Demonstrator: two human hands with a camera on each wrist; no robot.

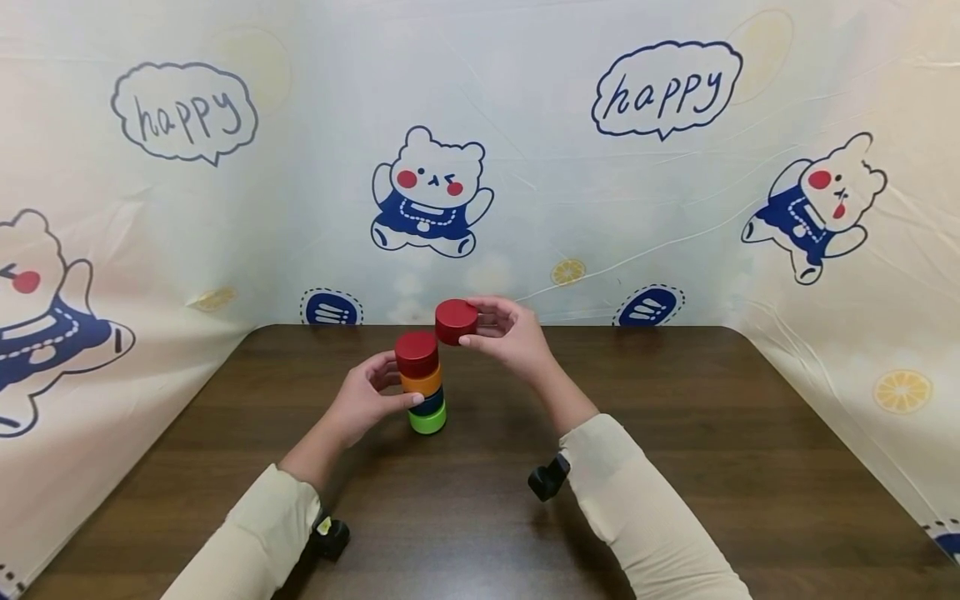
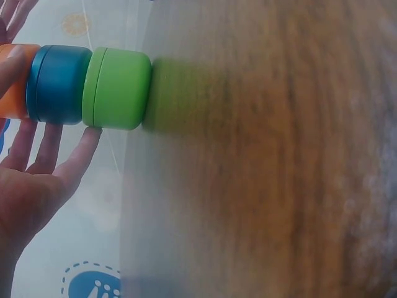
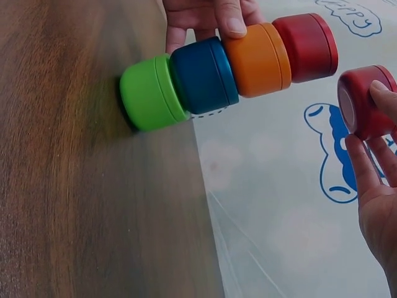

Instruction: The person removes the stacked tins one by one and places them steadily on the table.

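A stack of small round lidded tins stands on the table. From the bottom up they are green [image 1: 428, 422], dark blue [image 3: 203, 74], orange [image 3: 260, 61] and red [image 1: 417, 354]. My left hand [image 1: 363, 404] grips the stack from the left, its thumb across the front and its fingers behind the orange, blue and green tins. To the right of the stack's top and a little higher, my right hand [image 1: 513, 333] holds a second red tin [image 1: 456, 322] between thumb and fingers. The right wrist view shows a gap between this tin and the stack's red one.
The brown wooden table [image 1: 480, 517] reaches back to a pale cloth [image 1: 525, 167] printed with bears and words, which also hangs at both sides. A small black device [image 1: 549, 477] sits at the right wrist, another [image 1: 330, 537] at the left.
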